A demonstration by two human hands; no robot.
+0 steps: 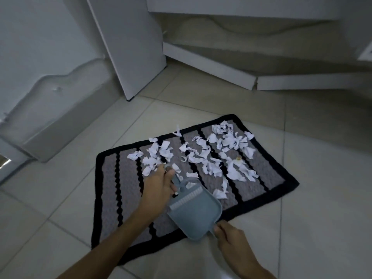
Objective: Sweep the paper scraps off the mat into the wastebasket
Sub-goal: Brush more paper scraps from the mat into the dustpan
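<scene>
A grey mat with black stripes and a black border lies on the tiled floor. Several white paper scraps are strewn across its far half. My left hand grips the handle of a small blue brush, whose bristles rest across the pan. My right hand holds the handle of a blue dustpan that sits on the mat's near edge. One scrap lies by the brush head. No wastebasket is in view.
A white door or panel stands open at the back left. White baseboards run along the far wall. A white stepped ledge juts out on the left. Pale floor tiles surround the mat.
</scene>
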